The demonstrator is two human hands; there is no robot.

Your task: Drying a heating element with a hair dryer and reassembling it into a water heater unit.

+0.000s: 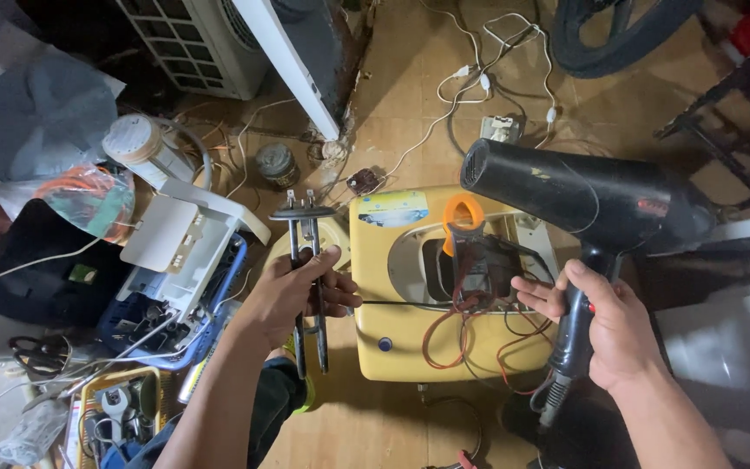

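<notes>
My left hand (pixel 292 295) is closed around a metal heating element (pixel 308 260), a U-shaped rod with a flange and two terminals at its top, held upright. My right hand (pixel 605 326) grips the handle of a black hair dryer (pixel 579 195), whose barrel points left toward the element. Between the hands lies a yellow appliance housing (pixel 375 343) on the floor. On it rests an orange and black clamp meter (pixel 470 239) with red and black leads trailing off.
A blue crate of parts and white plastic covers (pixel 175 243) stand at the left, with a yellow tool basket (pixel 119 404) below. White cables (pixel 470 82) run over the tiled floor at the back. A tyre (pixel 618 35) and a dark metal frame (pixel 722 95) are at the upper right.
</notes>
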